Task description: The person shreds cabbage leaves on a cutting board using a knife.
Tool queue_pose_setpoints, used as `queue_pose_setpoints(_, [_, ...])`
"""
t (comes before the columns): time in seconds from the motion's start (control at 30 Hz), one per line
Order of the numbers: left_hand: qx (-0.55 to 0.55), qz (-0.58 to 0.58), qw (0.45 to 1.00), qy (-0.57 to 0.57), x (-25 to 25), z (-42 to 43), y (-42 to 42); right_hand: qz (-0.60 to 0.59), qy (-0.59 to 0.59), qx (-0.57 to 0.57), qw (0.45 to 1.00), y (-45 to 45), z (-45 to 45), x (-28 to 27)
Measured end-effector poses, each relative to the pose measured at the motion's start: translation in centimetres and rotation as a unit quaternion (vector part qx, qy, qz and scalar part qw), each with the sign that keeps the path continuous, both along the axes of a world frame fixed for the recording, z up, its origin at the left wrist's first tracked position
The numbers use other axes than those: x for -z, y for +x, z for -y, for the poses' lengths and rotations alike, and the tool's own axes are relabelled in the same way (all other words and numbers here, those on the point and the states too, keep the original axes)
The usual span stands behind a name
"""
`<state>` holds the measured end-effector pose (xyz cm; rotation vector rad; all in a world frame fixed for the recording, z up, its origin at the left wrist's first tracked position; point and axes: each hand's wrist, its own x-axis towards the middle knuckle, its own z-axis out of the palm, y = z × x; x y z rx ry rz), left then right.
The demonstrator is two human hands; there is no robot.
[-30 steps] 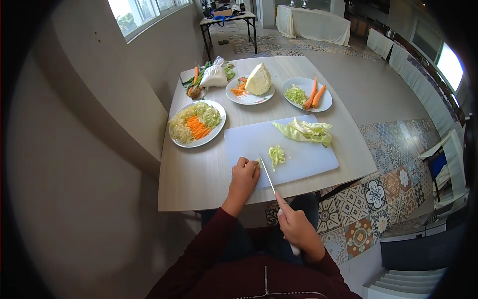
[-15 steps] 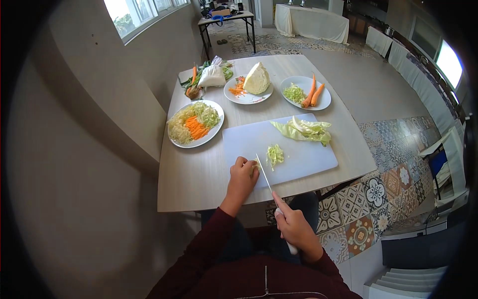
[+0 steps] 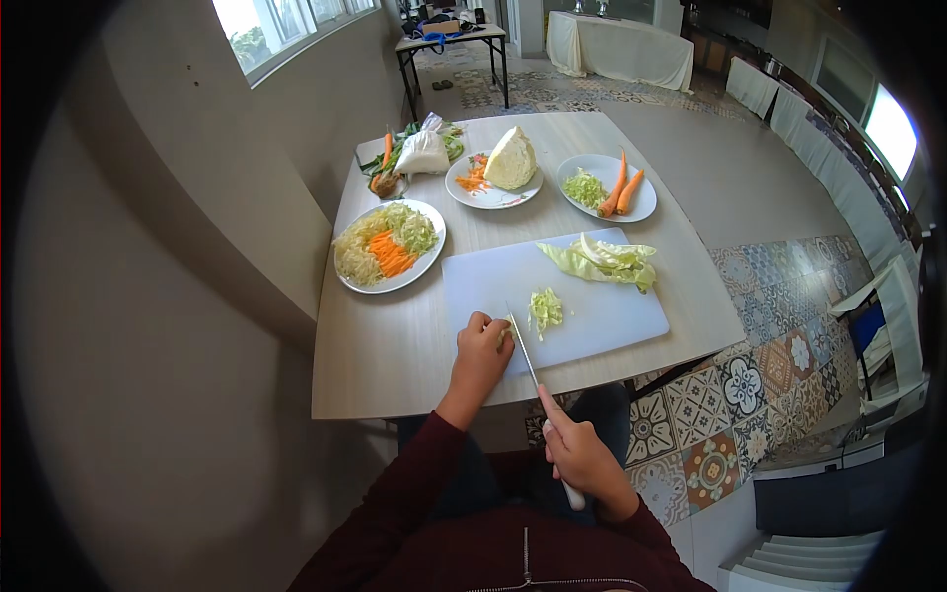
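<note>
On the lower left of the white cutting board [image 3: 473, 281], my left hand [image 3: 480, 353] is closed with bent fingers on a small bit of cabbage [image 3: 506, 338], mostly hidden under the fingertips. My right hand [image 3: 582, 456] is wrapped round the white handle of a knife [image 3: 526, 353], its index finger along the top. The blade rests beside my left fingertips, its tip pointing away from me. Just right of the blade lies a small pile of shredded cabbage [image 3: 545, 310]. Loose cabbage leaves [image 3: 602, 260] lie at the board's upper right.
Around the board are a plate [image 3: 431, 259] of shredded vegetables, a plate [image 3: 510, 200] with a cabbage wedge [image 3: 512, 161] and carrot strips, and a plate [image 3: 641, 202] with two carrots and shredded cabbage. A white bag [image 3: 422, 154] and vegetables sit at the back left.
The knife and my right hand have shifted slightly, the handle end now a little further left. My left hand stays almost in place on the cabbage.
</note>
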<state>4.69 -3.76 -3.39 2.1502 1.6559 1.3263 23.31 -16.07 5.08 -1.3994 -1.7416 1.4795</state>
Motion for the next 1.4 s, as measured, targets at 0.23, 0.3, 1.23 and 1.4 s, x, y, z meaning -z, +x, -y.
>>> queue_pose_setpoints(0.23, [0.003,0.004,1.000,-0.001,0.2,-0.1,-0.1,-0.028,-0.040,-0.002,0.999,1.0,0.3,-0.5])
queue_pose_setpoints(0.3, [0.005,0.003,1.000,0.007,0.1,-0.1,-0.1,-0.037,-0.048,-0.003,0.998,1.0,0.0,-0.3])
queue_pose_setpoints(1.23, [-0.006,-0.001,1.000,-0.011,0.0,0.2,0.1,0.023,-0.014,0.000,1.000,0.4,0.7,-0.5])
queue_pose_setpoints(1.4, [-0.003,0.001,1.000,-0.012,0.0,0.1,0.0,0.069,0.046,-0.007,0.997,-0.2,0.0,0.2])
